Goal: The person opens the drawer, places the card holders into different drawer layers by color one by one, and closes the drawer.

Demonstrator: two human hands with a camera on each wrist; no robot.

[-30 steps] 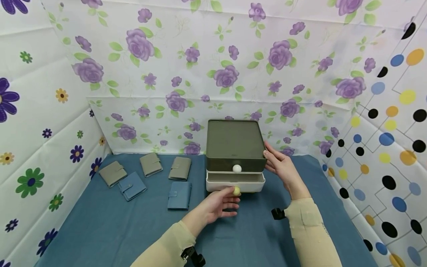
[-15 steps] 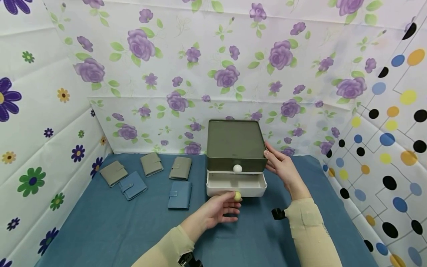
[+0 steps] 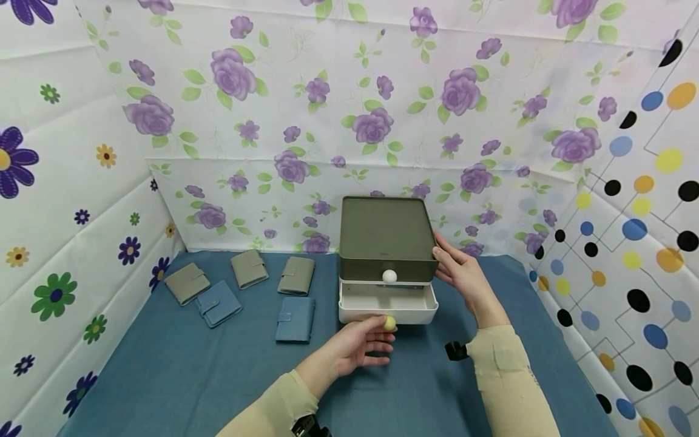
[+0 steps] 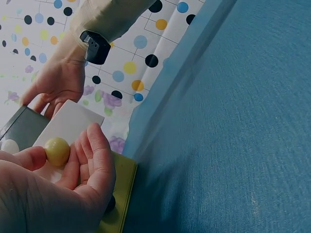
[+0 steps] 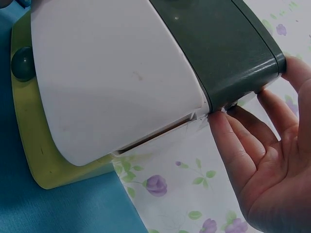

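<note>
A small drawer box (image 3: pixel 388 230) with a dark olive top stands on the blue cloth. Its white drawer (image 3: pixel 415 312) sticks out toward me, and the inside shows pale. My left hand (image 3: pixel 357 346) pinches the drawer's yellow round knob (image 3: pixel 390 323) between thumb and forefinger; the other fingers extend loosely below. My right hand (image 3: pixel 464 276) braces the box's right side, its fairly straight fingertips touching the dark upper part (image 5: pixel 233 53). A white knob (image 3: pixel 389 277) sits on the dark front above. Below, the wrist views show a yellow-green drawer (image 5: pixel 36 165) with a dark green knob (image 5: pixel 23 64).
Left of the box lie several small snap-closure wallets: grey ones (image 3: pixel 187 283) (image 3: pixel 249 269) (image 3: pixel 296 275) and blue ones (image 3: pixel 218 304) (image 3: pixel 295 320). Patterned cloth walls (image 3: pixel 327 121) enclose the back and both sides of the blue-covered table (image 3: pixel 218 382).
The white drawer has slid farther out toward me, with my left hand moving along on its knob. My right hand has stayed against the box's side.
</note>
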